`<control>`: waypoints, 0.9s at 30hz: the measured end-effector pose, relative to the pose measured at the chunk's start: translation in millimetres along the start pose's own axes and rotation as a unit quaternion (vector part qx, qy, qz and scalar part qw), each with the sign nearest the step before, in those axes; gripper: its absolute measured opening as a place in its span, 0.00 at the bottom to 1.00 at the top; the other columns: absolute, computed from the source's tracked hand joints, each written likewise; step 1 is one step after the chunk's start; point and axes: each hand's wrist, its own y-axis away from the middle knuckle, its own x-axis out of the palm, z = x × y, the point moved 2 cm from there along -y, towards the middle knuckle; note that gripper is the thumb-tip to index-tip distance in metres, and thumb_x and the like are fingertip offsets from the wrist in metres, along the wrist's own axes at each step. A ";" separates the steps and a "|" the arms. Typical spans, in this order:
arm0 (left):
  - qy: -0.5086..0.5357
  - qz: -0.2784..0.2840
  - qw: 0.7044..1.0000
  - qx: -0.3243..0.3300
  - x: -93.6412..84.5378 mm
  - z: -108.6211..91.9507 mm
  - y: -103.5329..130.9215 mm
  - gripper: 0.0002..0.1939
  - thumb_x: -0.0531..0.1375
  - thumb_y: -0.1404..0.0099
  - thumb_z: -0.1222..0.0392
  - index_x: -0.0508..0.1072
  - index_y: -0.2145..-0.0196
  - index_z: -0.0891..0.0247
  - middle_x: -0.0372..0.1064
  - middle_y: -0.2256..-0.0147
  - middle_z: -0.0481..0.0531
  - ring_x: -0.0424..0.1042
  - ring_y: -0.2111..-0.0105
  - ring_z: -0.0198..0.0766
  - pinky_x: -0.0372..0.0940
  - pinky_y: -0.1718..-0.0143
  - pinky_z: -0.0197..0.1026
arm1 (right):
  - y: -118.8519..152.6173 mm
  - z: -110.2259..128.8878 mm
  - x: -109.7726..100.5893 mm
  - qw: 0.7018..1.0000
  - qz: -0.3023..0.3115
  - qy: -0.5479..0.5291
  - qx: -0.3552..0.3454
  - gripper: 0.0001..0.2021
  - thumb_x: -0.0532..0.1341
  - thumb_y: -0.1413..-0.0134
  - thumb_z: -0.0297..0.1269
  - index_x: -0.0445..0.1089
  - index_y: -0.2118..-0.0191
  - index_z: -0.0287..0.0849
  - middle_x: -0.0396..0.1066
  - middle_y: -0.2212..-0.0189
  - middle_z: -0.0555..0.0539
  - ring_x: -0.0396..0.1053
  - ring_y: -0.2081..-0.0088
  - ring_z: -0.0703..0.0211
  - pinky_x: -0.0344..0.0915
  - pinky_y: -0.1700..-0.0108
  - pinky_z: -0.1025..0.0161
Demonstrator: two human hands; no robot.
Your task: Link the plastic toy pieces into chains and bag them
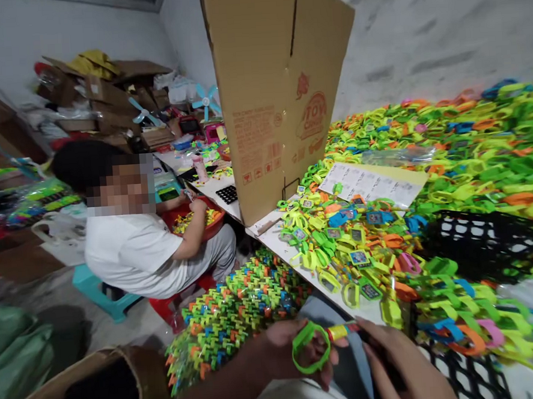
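Note:
My left hand [281,348] holds a bright green toy watch [309,331], its looped strap resting across my fingers. A small yellow-and-red tube [339,332] extends from the watch toward my right hand [409,362]. My right fingers are closed at the tube's far end, and part of their grip is hidden. Both hands are above my lap, by the table's edge. Close by on the white table [292,255] lies a pile of similar toy watches [336,243] in green, yellow, orange and blue.
A tall cardboard box [269,97] stands on the table. Black perforated baskets [473,364] and a label sheet [371,184] lie among the watches. At left, a seated person [134,250] works over a red basin [214,227]. Bagged toys [237,309] cover the floor between; an open carton [142,381] stands nearer.

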 end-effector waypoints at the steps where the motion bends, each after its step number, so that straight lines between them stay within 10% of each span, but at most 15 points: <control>1: 0.002 0.004 1.000 0.000 1.6 2.9 1.1 0.27 0.61 0.46 0.43 0.74 0.61 0.73 0.70 0.70 0.56 0.70 0.76 0.37 0.61 0.74 0.39 | -0.8 3.4 2.0 0.999 0.020 0.043 -0.024 0.15 0.56 0.44 0.37 0.67 0.50 0.48 0.72 0.67 0.44 0.71 0.69 0.55 0.67 0.69 0.63; 11: -0.151 -0.080 0.975 -0.139 5.7 12.0 -24.0 0.25 0.57 0.43 0.37 0.74 0.69 0.66 0.69 0.73 0.53 0.69 0.76 0.36 0.63 0.72 0.39 | 24.0 7.5 1.9 0.973 0.082 0.195 0.095 0.10 0.53 0.43 0.31 0.70 0.60 0.43 0.69 0.72 0.47 0.65 0.71 0.59 0.56 0.71 0.64; 16: -0.343 -0.096 0.932 -0.073 -5.3 4.8 -54.5 0.25 0.56 0.42 0.37 0.73 0.63 0.64 0.71 0.65 0.54 0.70 0.68 0.38 0.63 0.64 0.40 | 56.8 -35.9 -36.8 0.928 -0.109 0.070 0.349 0.06 0.57 0.47 0.38 0.66 0.67 0.42 0.68 0.74 0.49 0.64 0.72 0.61 0.58 0.69 0.65; 21: -0.621 -0.073 0.779 0.053 9.5 -6.8 -87.4 0.14 0.54 0.36 0.50 0.71 0.59 0.61 0.69 0.59 0.53 0.67 0.57 0.41 0.62 0.54 0.42 | 77.9 -87.1 -64.7 0.854 -0.204 -0.102 0.468 0.20 0.60 0.55 0.54 0.67 0.67 0.40 0.62 0.81 0.53 0.60 0.78 0.63 0.55 0.75 0.66; 27: -0.768 0.004 0.583 0.264 43.1 -6.6 -140.6 0.09 0.54 0.36 0.59 0.70 0.58 0.57 0.66 0.56 0.52 0.64 0.52 0.42 0.58 0.48 0.46 | 79.5 -126.0 -68.8 0.848 -0.202 -0.079 0.483 0.19 0.60 0.56 0.50 0.72 0.64 0.39 0.72 0.75 0.48 0.67 0.74 0.58 0.61 0.71 0.63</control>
